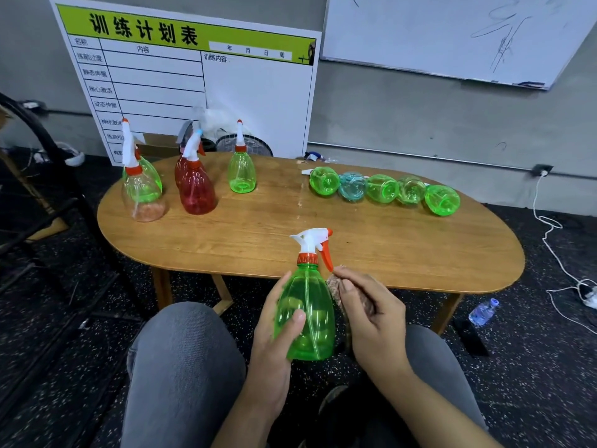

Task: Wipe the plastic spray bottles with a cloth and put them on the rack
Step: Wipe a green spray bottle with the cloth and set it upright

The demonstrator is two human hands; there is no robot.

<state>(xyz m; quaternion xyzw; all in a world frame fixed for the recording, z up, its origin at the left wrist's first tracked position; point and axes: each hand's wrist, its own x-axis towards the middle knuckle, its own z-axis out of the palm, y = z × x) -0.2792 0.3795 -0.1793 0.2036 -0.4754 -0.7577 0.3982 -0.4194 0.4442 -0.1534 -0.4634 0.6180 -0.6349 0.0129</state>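
Green spray bottle [307, 313] sits lower centre, gripped in my left hand [274, 331]; right hand [371, 313] clutches the cloth [334, 287] (mostly hidden).

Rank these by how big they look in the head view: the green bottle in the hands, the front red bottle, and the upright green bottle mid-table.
1. Held green spray bottle, though nearness inflates it.
2. Front red spray bottle.
3. Upright green spray bottle, farthest back, so true size is unsure.

The green spray bottle [305, 313] just in front of the table [258, 234] is glossy translucent plastic with an opaque white and orange trigger head. The cloth [336, 291] beside it looks coarse and nubbly. The table is smooth satin wood with visible grain.
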